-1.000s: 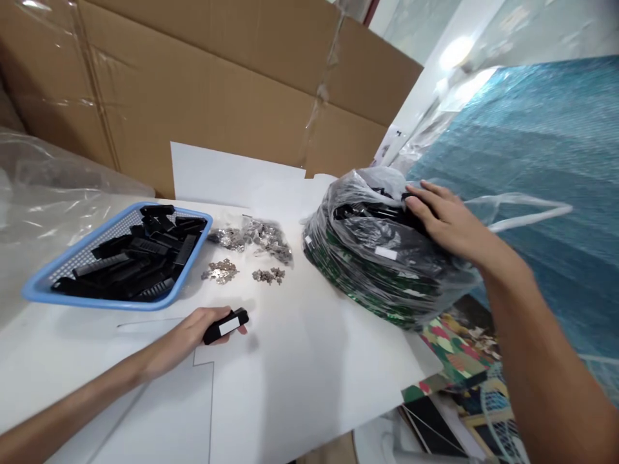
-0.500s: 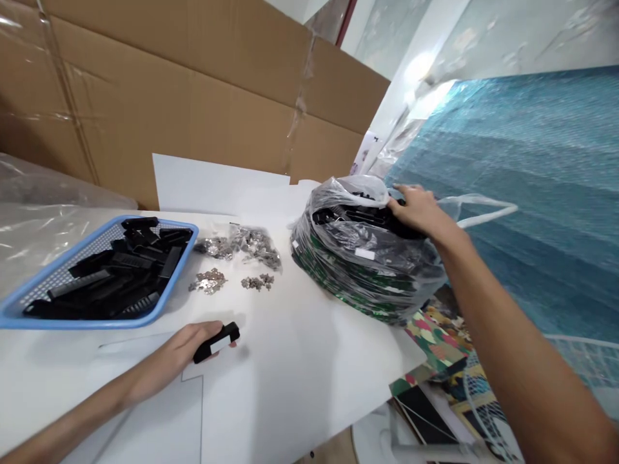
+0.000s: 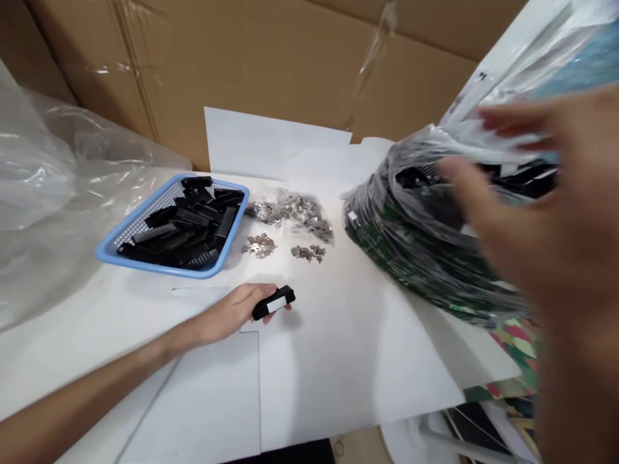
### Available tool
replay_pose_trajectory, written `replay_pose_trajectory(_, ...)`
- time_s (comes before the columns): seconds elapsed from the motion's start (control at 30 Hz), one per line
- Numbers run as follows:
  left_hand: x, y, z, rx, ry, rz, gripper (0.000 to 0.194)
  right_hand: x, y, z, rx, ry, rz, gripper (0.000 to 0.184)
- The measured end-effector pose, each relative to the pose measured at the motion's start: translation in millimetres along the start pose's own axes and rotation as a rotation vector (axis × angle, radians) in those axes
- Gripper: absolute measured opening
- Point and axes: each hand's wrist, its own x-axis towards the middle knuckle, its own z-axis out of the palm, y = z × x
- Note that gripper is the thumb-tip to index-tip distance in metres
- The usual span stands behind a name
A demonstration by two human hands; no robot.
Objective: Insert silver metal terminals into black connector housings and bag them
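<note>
My left hand (image 3: 239, 312) is closed around a small black plastic case (image 3: 273, 303) with a white strip on its side, just above the white table. Close to the camera and blurred, my right hand (image 3: 546, 212) is raised in front of a clear plastic bag (image 3: 411, 212). Its thumb and fingers are apart, and nothing shows between them. Black plastic parts (image 3: 527, 180) show in the bag's mouth, with green material visible through its side. More black plastic cases (image 3: 193, 222) fill a blue basket (image 3: 159, 269) at the left.
Small metal pieces lie in two loose piles, one brownish (image 3: 260, 245) and one grey (image 3: 308, 252). Behind them are plastic bags of metal pieces (image 3: 302, 211). Cardboard (image 3: 251, 71) stands along the back, with clear plastic sheeting (image 3: 97, 142) at the left.
My right hand has come out of the bag's mouth and up toward the camera. The view has shifted left and closer. My left hand still holds the black case.
</note>
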Motion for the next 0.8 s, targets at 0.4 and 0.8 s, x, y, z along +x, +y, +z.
replay_pose_trajectory(0.4, 5, -10, -2.5, -0.127, -0.038, -0.023, 0.059, -97, -44, 170, 0.392, -0.525, -0.071, 0.025)
replay_pose_trajectory(0.8, 8, -8, -8.0, -0.183, -0.059, -0.018, 0.058, -105, -31, 176, 0.480, -0.448, 0.033, 0.022)
